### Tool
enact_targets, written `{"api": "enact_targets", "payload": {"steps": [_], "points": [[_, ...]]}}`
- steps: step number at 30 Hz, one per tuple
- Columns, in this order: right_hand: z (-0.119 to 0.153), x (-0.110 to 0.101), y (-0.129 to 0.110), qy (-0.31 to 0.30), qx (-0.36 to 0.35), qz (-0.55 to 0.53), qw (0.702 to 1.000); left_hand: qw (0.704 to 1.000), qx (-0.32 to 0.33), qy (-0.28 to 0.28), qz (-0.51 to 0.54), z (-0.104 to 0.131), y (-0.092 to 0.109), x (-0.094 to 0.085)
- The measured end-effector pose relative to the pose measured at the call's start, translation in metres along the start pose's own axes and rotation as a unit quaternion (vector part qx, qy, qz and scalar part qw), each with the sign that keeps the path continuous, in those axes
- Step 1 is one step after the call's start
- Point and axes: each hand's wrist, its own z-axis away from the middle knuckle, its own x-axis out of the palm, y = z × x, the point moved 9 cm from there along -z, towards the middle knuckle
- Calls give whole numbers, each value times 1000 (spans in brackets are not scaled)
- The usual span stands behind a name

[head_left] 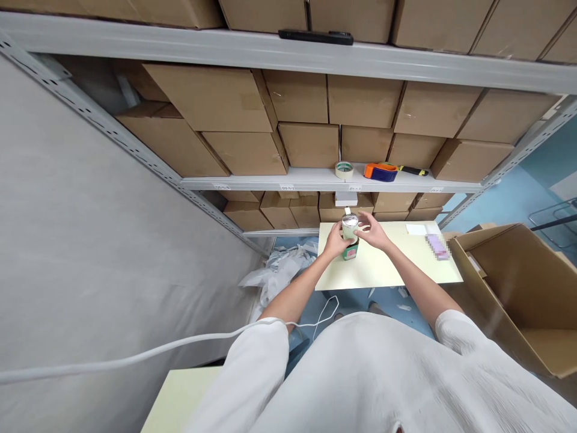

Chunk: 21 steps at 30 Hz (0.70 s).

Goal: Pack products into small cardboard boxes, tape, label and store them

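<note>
A small pale jar with a shiny silver lid (350, 221) stands upright just above a small green box (350, 251) on the pale yellow table. My left hand (337, 242) is closed around the jar's left side and lower part. From the right, my right hand (374, 233) has its bent fingers and thumb at the jar's side, near the lid. Whether the jar's base sits inside the green box is hidden by the fingers. A white tag-like piece sticks up behind the lid.
The pale yellow table (383, 270) holds white paper (415, 230) and a blurred purple item (437, 246). A large open carton (518, 288) stands right. Shelves with boxes rise ahead, carrying a tape roll (344, 170). A white cable (180, 344) crosses by my left arm; plastic wrap (279, 270) lies left.
</note>
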Motion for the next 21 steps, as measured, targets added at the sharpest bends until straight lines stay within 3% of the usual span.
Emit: {"api": "enact_targets", "payload": {"steps": [7, 15, 21], "points": [[-6, 2, -52, -62, -162, 170, 970, 999, 19, -16, -47, -2, 3, 4], [-17, 8, -42, -92, -168, 248, 950, 995, 29, -47, -81, -2, -4, 9], [-15, 10, -24, -91, -153, 246, 953, 979, -10, -59, -193, 1, -40, 8]]}}
